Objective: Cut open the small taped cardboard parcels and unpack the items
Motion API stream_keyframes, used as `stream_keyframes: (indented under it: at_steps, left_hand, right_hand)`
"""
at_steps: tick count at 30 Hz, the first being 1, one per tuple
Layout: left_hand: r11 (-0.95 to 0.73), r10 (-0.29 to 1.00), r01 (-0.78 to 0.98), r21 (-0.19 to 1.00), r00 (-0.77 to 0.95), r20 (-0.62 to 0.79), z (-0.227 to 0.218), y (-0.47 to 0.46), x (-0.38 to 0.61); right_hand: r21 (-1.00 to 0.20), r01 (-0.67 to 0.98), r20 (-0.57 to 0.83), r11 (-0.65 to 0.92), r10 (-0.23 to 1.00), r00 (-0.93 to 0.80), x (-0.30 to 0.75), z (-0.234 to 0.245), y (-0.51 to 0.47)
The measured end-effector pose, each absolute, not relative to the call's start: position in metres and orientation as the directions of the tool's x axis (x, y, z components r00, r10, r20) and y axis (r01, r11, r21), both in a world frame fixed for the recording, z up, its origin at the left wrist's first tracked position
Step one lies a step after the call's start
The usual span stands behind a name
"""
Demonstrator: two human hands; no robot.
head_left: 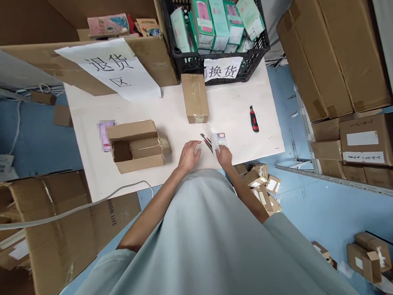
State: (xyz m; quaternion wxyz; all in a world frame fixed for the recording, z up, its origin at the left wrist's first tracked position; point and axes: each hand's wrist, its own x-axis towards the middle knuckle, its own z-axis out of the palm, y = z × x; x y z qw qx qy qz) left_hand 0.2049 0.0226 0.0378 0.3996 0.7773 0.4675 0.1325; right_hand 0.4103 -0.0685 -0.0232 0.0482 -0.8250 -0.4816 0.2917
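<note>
Reference landmark: the closed carton (195, 100) on the white table (236, 98). The small labelled packet (221, 139) lies on the near side of the closed carton, slightly right. The right hand (224, 156) has its fingertips closed on translucent film (213, 136) beside the packet, apparently to steady it. The left hand (190, 156), apart from the right, is curved with thumb and fingers separated; whether it grips any film cannot be told. A slim dark object (206, 142) lies between the hands, nearer than the closed carton; whether the film covers it is unclear.

The red-and-black cutter (254, 119) lies well right of the closed carton, presumably parked within reach but clear of the hands. The open carton (140, 162) is left of the closed carton, its flaps spread, likely for access. A blurred purple item (104, 135) adjoins its far left corner.

Behind the closed carton, the black crate (190, 64) of green-and-white boxes (203, 20) and the large carton (159, 58) limit rearward space. A grey cable (92, 205) crosses the near left table edge, a possible snag.
</note>
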Motion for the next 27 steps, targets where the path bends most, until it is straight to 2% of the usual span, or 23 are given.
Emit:
stream_keyframes:
  at_steps: [5, 12, 15, 19, 23, 27]
  left_hand:
    - [-0.278, 0.802, 0.607, 0.745, 0.574, -0.169, 0.039, 0.018, 0.212]
    - [-0.39, 0.685, 0.491, 0.779, 0.72, -0.111, 0.036, 0.03, 0.233]
    - [-0.405, 0.672, 0.479, 0.779, 0.734, -0.102, 0.041, 0.036, 0.247]
    - [-0.347, 0.74, 0.551, 0.759, 0.658, -0.14, 0.05, 0.038, 0.261]
    - [-0.306, 0.787, 0.615, 0.726, 0.593, -0.171, 0.052, 0.034, 0.261]
    - [-0.302, 0.788, 0.602, 0.739, 0.594, -0.162, 0.054, 0.033, 0.254]
  right_hand:
    - [-0.502, 0.759, -0.356, -0.413, 0.899, 0.254, 0.421, -0.012, -0.066]
    - [-0.748, 0.627, -0.182, -0.219, 0.975, 0.124, 0.447, 0.02, -0.051]
    - [-0.794, 0.574, -0.157, -0.2, 0.98, 0.124, 0.451, 0.034, -0.045]
    - [-0.866, 0.471, -0.117, -0.17, 0.983, 0.139, 0.45, 0.045, -0.04]
    - [-0.863, 0.452, -0.17, -0.226, 0.972, 0.163, 0.445, 0.047, -0.04]
    - [-0.869, 0.417, -0.207, -0.268, 0.96, 0.188, 0.444, 0.046, -0.047]
